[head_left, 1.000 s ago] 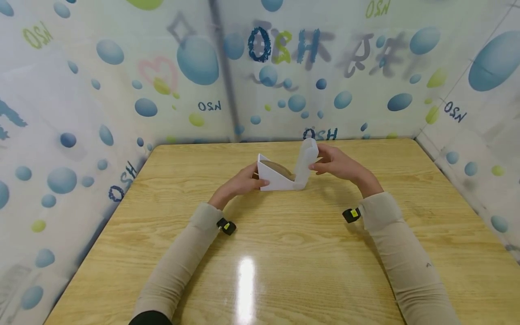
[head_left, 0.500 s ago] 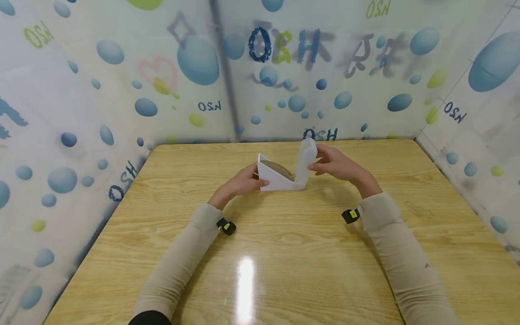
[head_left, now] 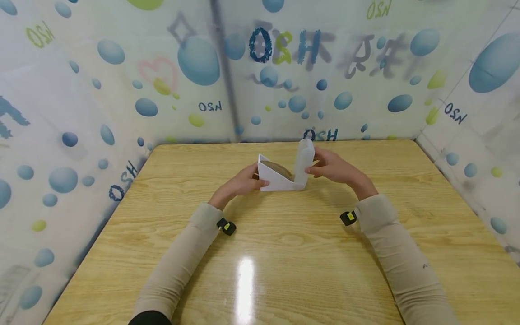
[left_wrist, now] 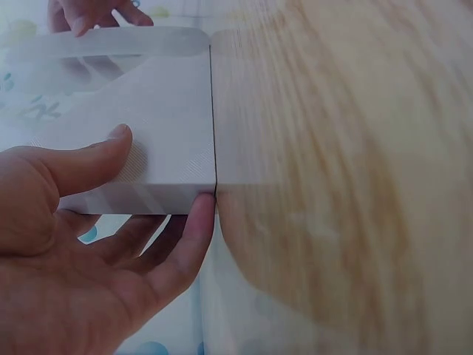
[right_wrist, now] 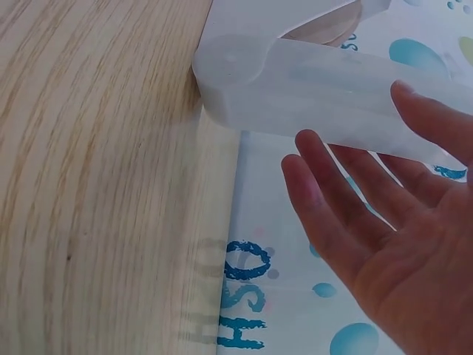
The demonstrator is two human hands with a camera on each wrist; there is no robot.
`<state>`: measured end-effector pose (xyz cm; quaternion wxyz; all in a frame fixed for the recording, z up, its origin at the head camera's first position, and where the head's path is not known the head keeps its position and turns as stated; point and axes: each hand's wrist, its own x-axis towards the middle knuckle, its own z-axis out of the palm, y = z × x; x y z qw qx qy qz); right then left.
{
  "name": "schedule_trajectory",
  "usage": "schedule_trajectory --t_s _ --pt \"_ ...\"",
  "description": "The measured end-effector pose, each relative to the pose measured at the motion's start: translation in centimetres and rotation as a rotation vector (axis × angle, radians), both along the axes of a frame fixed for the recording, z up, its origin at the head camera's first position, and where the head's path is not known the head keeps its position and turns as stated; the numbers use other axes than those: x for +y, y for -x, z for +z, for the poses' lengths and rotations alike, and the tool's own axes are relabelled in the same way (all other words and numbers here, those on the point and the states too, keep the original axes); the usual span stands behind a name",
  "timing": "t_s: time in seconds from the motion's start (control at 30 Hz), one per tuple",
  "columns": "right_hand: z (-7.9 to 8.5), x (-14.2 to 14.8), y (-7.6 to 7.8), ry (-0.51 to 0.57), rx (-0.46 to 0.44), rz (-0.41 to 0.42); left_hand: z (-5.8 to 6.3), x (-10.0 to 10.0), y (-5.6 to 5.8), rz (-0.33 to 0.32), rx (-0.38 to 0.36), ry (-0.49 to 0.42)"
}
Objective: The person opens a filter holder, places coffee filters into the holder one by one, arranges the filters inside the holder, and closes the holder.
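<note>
A white wedge-shaped box with brown, rounded sheets inside stands on the table. Its translucent hinged lid is swung up at the right end, leaving the sheets exposed. My left hand grips the box's left end. In the left wrist view, the thumb lies on one side face, with the fingers along the end wall. At the lid's outer side is my right hand, its fingers fairly straight against the lid and the thumb near its side.
The wooden table extends around the box, its far edge just behind. A printed sheet wall with blue and green spots rises at the back and sides. Each wrist wears a small black camera.
My right hand has moved slightly left, and the lid has tilted a little toward the box with it. The left hand and the box have stayed in place.
</note>
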<state>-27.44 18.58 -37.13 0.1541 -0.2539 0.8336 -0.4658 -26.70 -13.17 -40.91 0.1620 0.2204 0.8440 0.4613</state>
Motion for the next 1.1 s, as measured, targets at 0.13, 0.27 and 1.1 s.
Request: schedule_trajectory --t_s 0.13,0.27,1.1 --pt "0.08 -0.17 -0.18 -0.006 -0.002 0.0 -0.02 0.03 0.0 -0.004 0.003 -0.001" --pt "0.41 -0.32 -0.43 -0.016 -0.003 -0.004 0.1 0.04 -0.09 -0.007 -0.001 -0.003" --pt "-0.21 -0.99 -0.44 -0.107 0.041 -0.015 0.14 0.09 -0.08 -0.01 -0.004 -0.002"
